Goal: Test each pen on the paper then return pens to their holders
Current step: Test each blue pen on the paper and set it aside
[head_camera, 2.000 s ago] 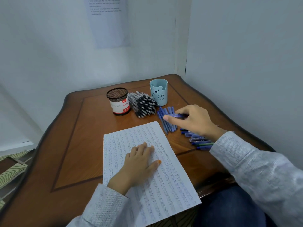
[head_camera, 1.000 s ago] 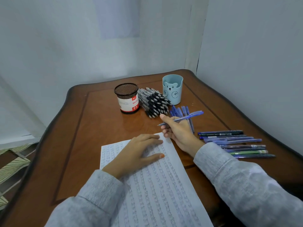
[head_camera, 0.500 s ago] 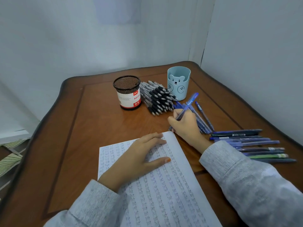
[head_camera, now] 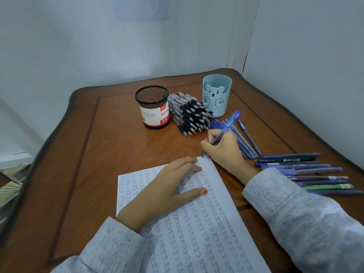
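My right hand [head_camera: 222, 149] grips a blue pen [head_camera: 229, 124] in a writing hold, its tip touching the top right corner of the paper [head_camera: 199, 229]. The sheet is filled with rows of the word "test". My left hand [head_camera: 165, 189] lies flat on the paper with fingers spread. A black mesh holder [head_camera: 152, 107] with a red-and-white label stands at the back. A light blue bear holder [head_camera: 216, 94] stands to its right. Between them lies a pile of black-grip pens [head_camera: 189, 117].
Several blue pens [head_camera: 246, 140] lie fanned out behind my right hand. A row of dark blue pens and one green pen [head_camera: 307, 172] lies at the table's right edge. White walls close in behind and to the right of the wooden table [head_camera: 82, 154].
My right hand picked a blue pen from the fanned pile, turned it into a writing hold and brought its tip down to the paper's top corner. The left hand stayed on the sheet.
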